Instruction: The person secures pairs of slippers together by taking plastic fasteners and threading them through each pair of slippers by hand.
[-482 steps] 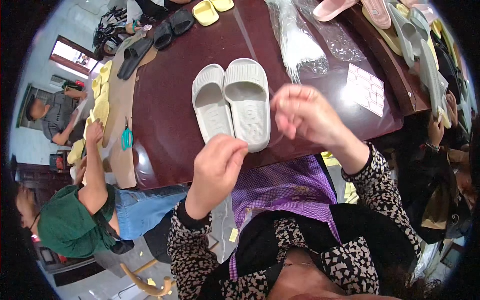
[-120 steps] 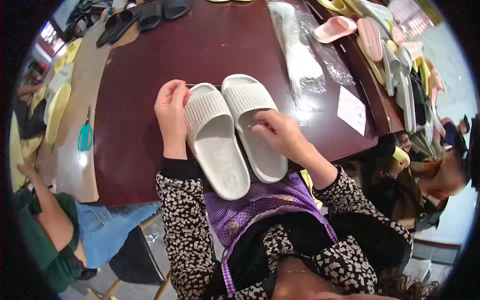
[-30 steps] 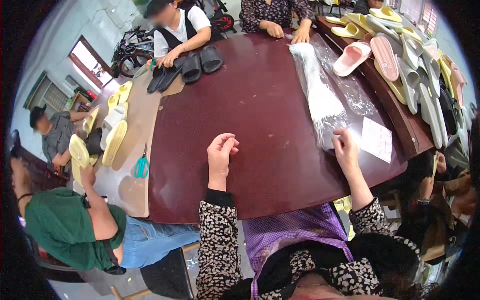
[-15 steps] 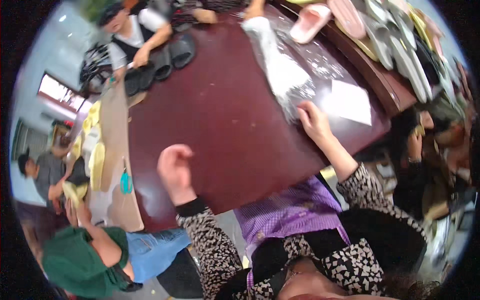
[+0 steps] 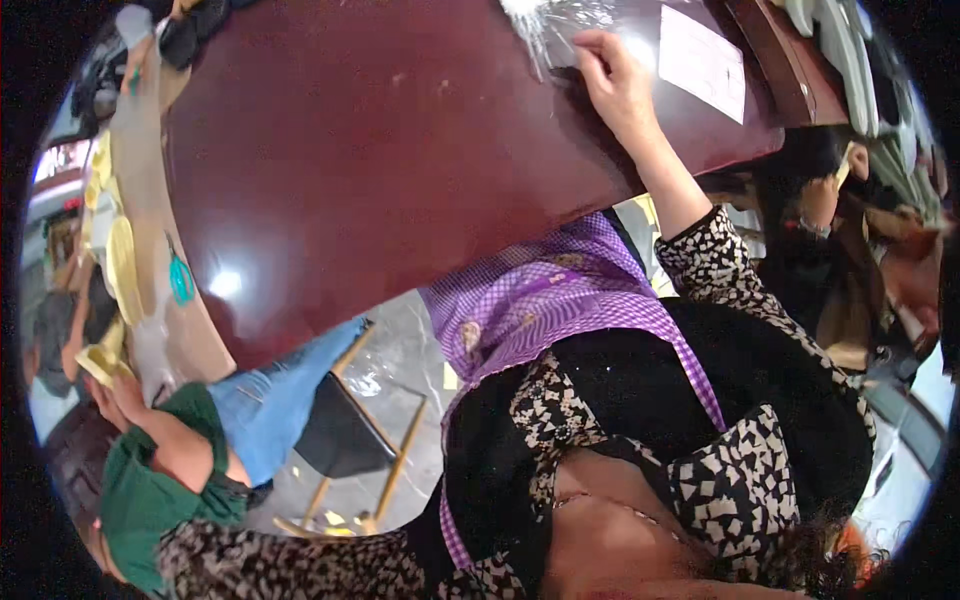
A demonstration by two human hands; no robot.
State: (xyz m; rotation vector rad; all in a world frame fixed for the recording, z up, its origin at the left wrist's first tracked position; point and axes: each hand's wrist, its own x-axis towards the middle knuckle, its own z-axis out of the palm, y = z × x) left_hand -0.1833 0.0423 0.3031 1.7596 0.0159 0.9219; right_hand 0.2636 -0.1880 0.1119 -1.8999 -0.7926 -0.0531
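Observation:
My right hand (image 5: 615, 85) reaches far across the dark red table (image 5: 400, 150), and its fingers curl on the edge of a clear plastic bag (image 5: 560, 20) at the top of the view. A white paper sheet (image 5: 703, 62) lies just right of that hand. My left hand is out of view; only its patterned sleeve (image 5: 250, 570) shows at the lower left. A purple checked apron (image 5: 560, 300) covers my lap below the table edge.
A person in green (image 5: 150, 490) sits at my left on a dark chair (image 5: 345, 440), next to yellow slippers (image 5: 122, 270) and teal scissors (image 5: 180, 282). Another person (image 5: 850, 200) sits close on my right. Pale slippers (image 5: 850, 60) line the right rim.
The view has tipped down toward my lap. My left hand has left the table and the view. My right hand has stayed at the plastic bags; the grey slippers are gone.

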